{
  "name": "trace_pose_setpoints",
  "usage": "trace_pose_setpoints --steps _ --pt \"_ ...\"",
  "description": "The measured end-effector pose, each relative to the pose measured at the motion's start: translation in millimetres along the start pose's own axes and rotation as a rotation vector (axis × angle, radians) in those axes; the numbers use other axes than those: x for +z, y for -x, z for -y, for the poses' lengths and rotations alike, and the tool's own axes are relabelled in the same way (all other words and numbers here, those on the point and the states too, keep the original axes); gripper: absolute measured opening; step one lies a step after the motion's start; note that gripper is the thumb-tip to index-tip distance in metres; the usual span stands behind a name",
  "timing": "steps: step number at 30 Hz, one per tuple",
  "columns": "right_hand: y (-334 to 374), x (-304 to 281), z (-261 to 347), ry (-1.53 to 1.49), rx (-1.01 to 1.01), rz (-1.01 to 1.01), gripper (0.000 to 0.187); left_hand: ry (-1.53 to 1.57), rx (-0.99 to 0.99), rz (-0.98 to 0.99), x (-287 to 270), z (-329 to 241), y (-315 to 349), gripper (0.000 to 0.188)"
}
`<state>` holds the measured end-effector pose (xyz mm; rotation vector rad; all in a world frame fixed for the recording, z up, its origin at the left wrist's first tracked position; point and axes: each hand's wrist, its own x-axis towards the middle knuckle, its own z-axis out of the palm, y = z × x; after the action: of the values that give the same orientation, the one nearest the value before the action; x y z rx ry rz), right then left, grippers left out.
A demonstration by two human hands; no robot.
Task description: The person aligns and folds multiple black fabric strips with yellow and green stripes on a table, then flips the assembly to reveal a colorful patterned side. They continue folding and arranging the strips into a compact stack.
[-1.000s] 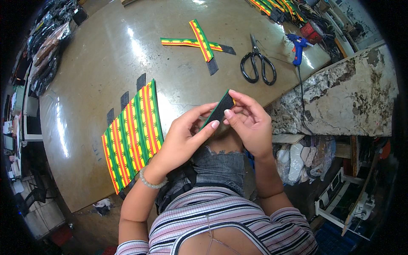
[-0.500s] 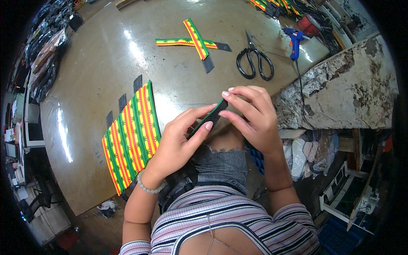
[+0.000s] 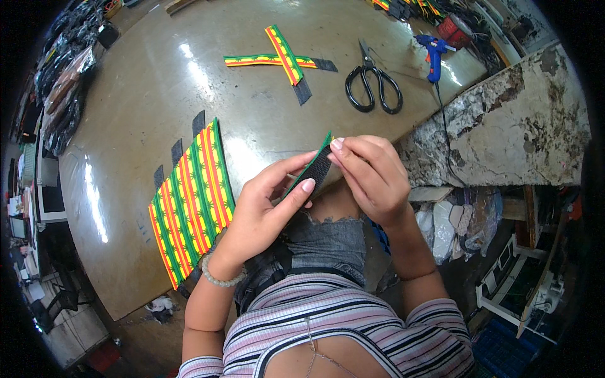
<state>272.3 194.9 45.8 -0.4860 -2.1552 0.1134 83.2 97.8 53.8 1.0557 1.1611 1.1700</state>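
Observation:
My left hand grips a fabric strap, thumb on its dark woven face and fingers behind. A green edge runs along the strap, and its lower end is hidden by my left hand. My right hand pinches the strap's edge near the upper end between thumb and fingertips. Left of my hands lies a striped fabric panel in green, yellow and red, with several dark tabs along its upper edge. Farther off, a patterned strap crosses over another strap; both have dark ends.
Black-handled scissors lie on the brown table, beyond my right hand. A blue glue gun sits near a red spool, its cord hanging over a stained pale slab. Plastic-wrapped bundles line the far left.
My right hand's thumb and fingers have closed on the strap's upper end; before, the thumb was apart from the fingers. My left hand keeps its hold. The view has shifted slightly.

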Motion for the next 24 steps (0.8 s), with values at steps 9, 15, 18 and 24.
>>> trace_pose_setpoints --steps 9,15,18,24 --pt "-6.0 -14.0 13.2 -0.031 0.003 0.220 0.024 -0.214 0.025 -0.081 2.5 -1.6 -5.8 0.034" --pt "3.2 -12.8 8.0 -0.221 0.142 0.340 0.036 -0.390 0.076 -0.093 -0.1 0.3 -13.4 0.036" --pt "16.0 -0.9 -3.6 -0.644 0.611 0.298 0.046 -0.330 0.025 -0.053 -4.9 9.0 -27.5 0.038" --pt "25.7 25.0 -49.9 -0.437 0.993 0.561 0.046 -1.041 0.438 -0.217 -34.8 39.7 5.7 0.039"
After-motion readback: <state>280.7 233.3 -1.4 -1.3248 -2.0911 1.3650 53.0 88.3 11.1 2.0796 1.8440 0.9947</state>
